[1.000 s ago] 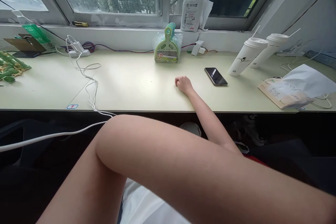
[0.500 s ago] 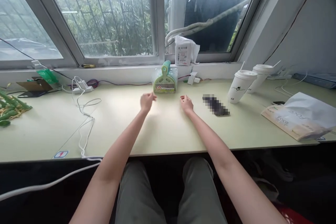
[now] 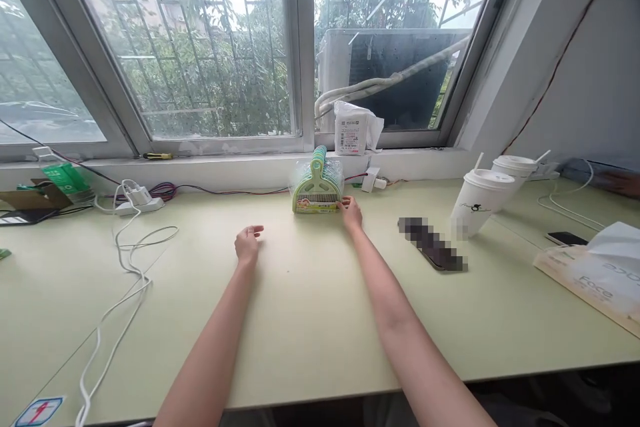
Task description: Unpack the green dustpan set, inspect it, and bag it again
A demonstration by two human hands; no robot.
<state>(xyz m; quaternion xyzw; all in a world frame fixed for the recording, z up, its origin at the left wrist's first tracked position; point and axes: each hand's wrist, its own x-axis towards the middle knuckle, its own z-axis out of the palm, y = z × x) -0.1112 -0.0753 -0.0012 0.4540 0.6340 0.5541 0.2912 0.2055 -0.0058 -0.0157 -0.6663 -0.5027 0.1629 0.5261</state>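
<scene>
Landmark we use: the green dustpan set [image 3: 316, 187], upright on the table [image 3: 290, 320] at the wall, under the sill. Far left of it, we log a green-labelled bottle [image 3: 67, 177], then a power strip [image 3: 141, 206] with a white cable [image 3: 127, 300] running down towards the table's front edge. Left hand [image 3: 249, 245] is left of the set and nearer us, apart from it; fingers released, loosely bent, pointing towards the set's side. Can't tell if it touches the table. White package [image 3: 351, 132] on the sill, above and slightly right of the set. Right hand [image 3: 352, 215] is at the set's lower right edge, fingertips against it, fingers bent; we can't tell if they grasp it. White plug [image 3: 370, 180] just right of the set. Further right, pixelated dark object [image 3: 434, 247], two lidded white cups [image 3: 483, 200], tissue pack [image 3: 595, 280] farthest right and nearer us.
</scene>
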